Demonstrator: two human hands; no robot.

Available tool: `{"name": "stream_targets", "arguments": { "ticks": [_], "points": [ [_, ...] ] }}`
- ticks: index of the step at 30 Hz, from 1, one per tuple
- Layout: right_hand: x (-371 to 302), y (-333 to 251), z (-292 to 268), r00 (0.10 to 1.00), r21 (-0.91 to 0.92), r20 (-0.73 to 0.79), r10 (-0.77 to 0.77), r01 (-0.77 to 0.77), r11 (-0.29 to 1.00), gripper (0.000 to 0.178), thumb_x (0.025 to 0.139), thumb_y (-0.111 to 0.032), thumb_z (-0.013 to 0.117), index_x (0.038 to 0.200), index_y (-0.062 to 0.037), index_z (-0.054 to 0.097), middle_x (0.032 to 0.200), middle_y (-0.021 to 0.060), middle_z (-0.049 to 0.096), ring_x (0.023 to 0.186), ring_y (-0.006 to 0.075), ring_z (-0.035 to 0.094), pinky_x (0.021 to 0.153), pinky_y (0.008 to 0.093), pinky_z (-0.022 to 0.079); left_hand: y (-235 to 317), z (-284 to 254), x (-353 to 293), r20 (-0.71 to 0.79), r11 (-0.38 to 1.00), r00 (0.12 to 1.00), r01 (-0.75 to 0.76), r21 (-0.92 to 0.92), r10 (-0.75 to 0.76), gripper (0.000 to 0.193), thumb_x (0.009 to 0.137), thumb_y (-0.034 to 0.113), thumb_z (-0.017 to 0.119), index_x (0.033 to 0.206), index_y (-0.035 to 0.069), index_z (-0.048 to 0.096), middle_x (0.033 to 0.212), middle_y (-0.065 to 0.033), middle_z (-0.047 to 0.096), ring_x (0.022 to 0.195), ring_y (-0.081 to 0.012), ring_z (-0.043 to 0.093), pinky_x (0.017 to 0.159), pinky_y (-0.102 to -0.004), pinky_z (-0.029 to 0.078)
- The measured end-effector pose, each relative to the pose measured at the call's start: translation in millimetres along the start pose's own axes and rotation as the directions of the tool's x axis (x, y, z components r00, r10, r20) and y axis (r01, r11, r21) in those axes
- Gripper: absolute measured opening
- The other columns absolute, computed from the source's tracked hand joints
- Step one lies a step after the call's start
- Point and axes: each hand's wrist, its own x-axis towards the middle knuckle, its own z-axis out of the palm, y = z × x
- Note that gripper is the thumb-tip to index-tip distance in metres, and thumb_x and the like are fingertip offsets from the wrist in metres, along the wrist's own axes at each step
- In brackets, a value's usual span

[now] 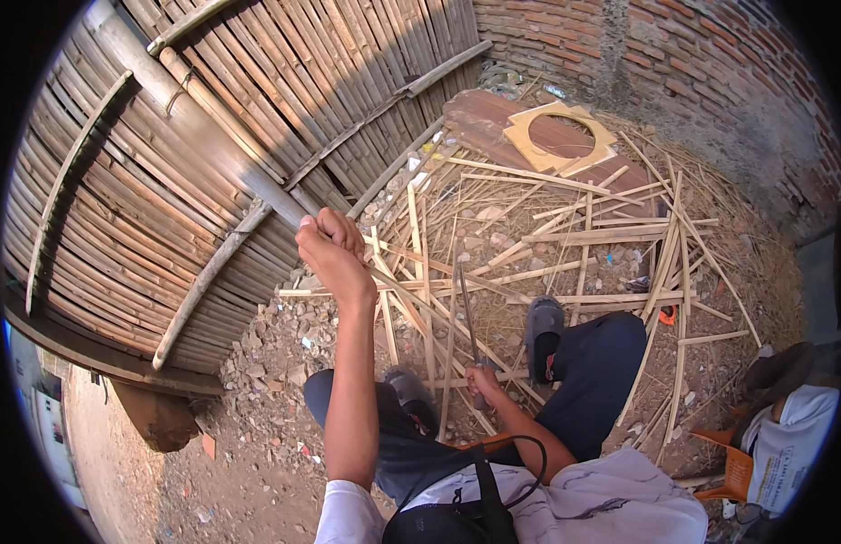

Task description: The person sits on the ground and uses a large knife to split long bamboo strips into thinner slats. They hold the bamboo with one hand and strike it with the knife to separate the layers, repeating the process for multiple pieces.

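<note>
My left arm reaches forward, and my left hand point(333, 247) is closed around the near end of a long bamboo pole point(217, 150). The pole runs up to the upper left, in front of the bamboo wall, and is partly smeared by motion. Low near my knees, my right hand point(482, 383) grips the handle of a long knife point(466, 304). Its thin dark blade points forward, away from me. Many split bamboo strips point(565, 238) lie criss-crossed on the ground in front of my feet, some passing under the blade.
A bamboo-slat wall point(149, 236) stands at the left, a brick wall point(701, 63) at the back right. A board with a round hole point(520, 127) lies on a brown panel point(479, 118). At the lower right are an orange chair point(736, 467) and pale cloth point(787, 444). Rubble covers the ground.
</note>
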Motion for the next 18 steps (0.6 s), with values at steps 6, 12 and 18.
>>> {"name": "stream_targets", "arguments": {
  "ticks": [6, 12, 18],
  "points": [
    [-3, -3, -4, 0.992, 0.181, -0.124, -0.029, 0.052, 0.982, 0.024, 0.086, -0.011, 0.059, 0.067, -0.0133, 0.044, 0.055, -0.0018, 0.039, 0.044, 0.0117, 0.038, 0.044, 0.0327, 0.036, 17, 33, 16, 0.095, 0.997, 0.995, -0.018, -0.070, 0.025, 0.050, 0.108, 0.033, 0.026, 0.061, 0.014, 0.023, 0.054, 0.0002, 0.023, 0.048, -0.0124, 0.019, 0.044, -0.0306, 0.018],
    [7, 8, -18, 0.985, 0.323, -0.175, 0.003, 0.055, 0.945, 0.024, 0.086, -0.012, 0.059, 0.068, -0.0138, 0.043, 0.055, -0.0014, 0.038, 0.044, 0.0127, 0.038, 0.045, 0.0331, 0.037, 6, 61, 14, 0.165, 0.995, 0.986, 0.009, -0.097, 0.007, 0.050, 0.108, 0.033, 0.027, 0.062, 0.013, 0.025, 0.056, 0.0018, 0.026, 0.049, -0.0098, 0.022, 0.045, -0.0297, 0.018],
    [2, -1, -9, 0.985, 0.254, -0.169, 0.022, 0.022, 0.967, 0.026, 0.086, -0.012, 0.059, 0.068, -0.0145, 0.041, 0.055, -0.0022, 0.039, 0.043, 0.0119, 0.038, 0.046, 0.0316, 0.037, -48, 54, 12, 0.251, 0.987, 0.966, 0.098, -0.130, -0.063, 0.050, 0.108, 0.035, 0.026, 0.063, 0.012, 0.026, 0.057, 0.0021, 0.027, 0.051, -0.0100, 0.023, 0.048, -0.0306, 0.018]
  ]
}}
